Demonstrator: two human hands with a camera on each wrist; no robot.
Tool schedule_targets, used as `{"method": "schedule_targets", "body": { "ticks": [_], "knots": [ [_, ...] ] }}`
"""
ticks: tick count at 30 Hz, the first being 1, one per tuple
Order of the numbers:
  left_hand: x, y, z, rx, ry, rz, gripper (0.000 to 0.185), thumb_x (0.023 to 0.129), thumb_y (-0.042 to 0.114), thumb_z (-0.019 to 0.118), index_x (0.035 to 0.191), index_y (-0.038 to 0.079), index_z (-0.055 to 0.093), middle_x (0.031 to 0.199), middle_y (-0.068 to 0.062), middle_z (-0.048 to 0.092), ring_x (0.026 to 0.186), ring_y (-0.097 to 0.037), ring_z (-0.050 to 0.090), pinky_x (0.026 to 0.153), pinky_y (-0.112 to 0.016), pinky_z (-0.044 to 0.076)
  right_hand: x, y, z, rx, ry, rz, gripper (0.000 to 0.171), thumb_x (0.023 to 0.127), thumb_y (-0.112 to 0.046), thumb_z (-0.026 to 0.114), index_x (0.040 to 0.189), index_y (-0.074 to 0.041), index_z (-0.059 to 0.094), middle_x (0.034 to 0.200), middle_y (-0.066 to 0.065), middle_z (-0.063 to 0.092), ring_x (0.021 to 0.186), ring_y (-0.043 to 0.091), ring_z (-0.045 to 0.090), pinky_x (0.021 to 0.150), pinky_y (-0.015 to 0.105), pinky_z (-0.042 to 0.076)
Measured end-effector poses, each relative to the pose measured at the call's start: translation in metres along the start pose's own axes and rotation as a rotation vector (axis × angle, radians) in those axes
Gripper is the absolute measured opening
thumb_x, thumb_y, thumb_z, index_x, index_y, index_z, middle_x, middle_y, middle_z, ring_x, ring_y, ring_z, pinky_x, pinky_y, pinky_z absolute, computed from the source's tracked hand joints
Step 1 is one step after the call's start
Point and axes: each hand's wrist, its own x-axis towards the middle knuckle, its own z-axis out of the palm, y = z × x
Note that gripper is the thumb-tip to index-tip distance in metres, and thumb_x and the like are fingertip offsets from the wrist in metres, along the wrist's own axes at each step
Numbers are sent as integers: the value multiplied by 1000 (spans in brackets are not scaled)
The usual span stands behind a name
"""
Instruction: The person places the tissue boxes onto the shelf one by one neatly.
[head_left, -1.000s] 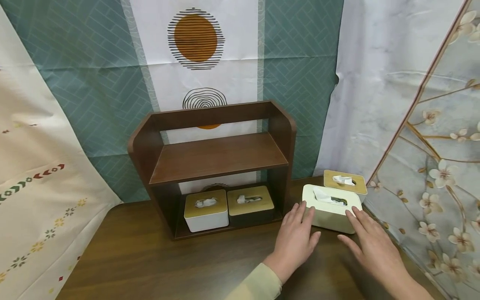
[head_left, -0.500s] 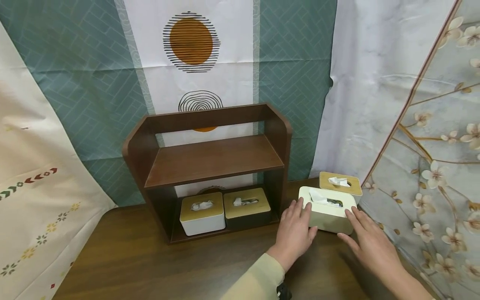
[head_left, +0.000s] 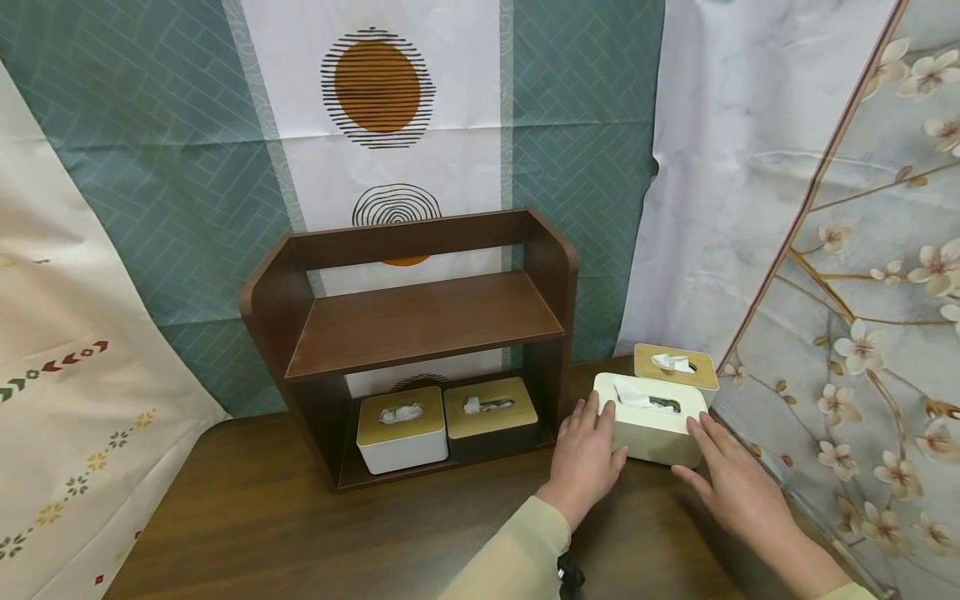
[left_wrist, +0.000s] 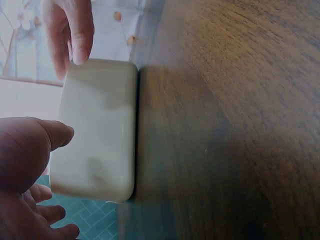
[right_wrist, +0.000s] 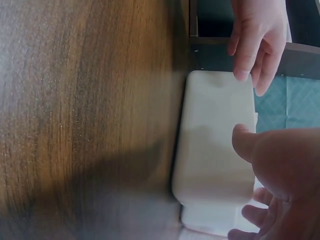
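Both hands closer in on the cream tissue box (head_left: 651, 421) than a second ago, left hand (head_left: 587, 457) and right hand (head_left: 731, 482) flanking it with straight fingers beside the shelf (head_left: 420, 325), left wrist view shows box (left_wrist: 97, 127) between thumb and fingers, contact unclear, right wrist view box (right_wrist: 215, 145) partly hidden by blurred thumb.

Matt plastic tissue box (head_left: 651, 423) — wood-grain table (head_left: 315, 533)
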Motion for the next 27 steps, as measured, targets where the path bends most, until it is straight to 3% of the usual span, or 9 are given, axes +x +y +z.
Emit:
{"method": "schedule_targets", "body": {
  "ticks": [17,27],
  "knots": [
    [5,3,4,-17,-45,-19,72,105,47,76,166,21,51,176,-2,40,159,-25,43,122,-40,44,4,5,7,-13,1,2,86,87,-26,96,153,11,54,155,42,49,136,65,52,103,75,47],
    [3,2,4,-4,-46,-3,70,105,47,76,165,20,52,176,-3,39,159,-25,42,123,-40,44,0,19,19,24,17,-1,82,103,-46,79,163,0,49,163,34,46,144,60,48,110,74,43]
  ]
}}
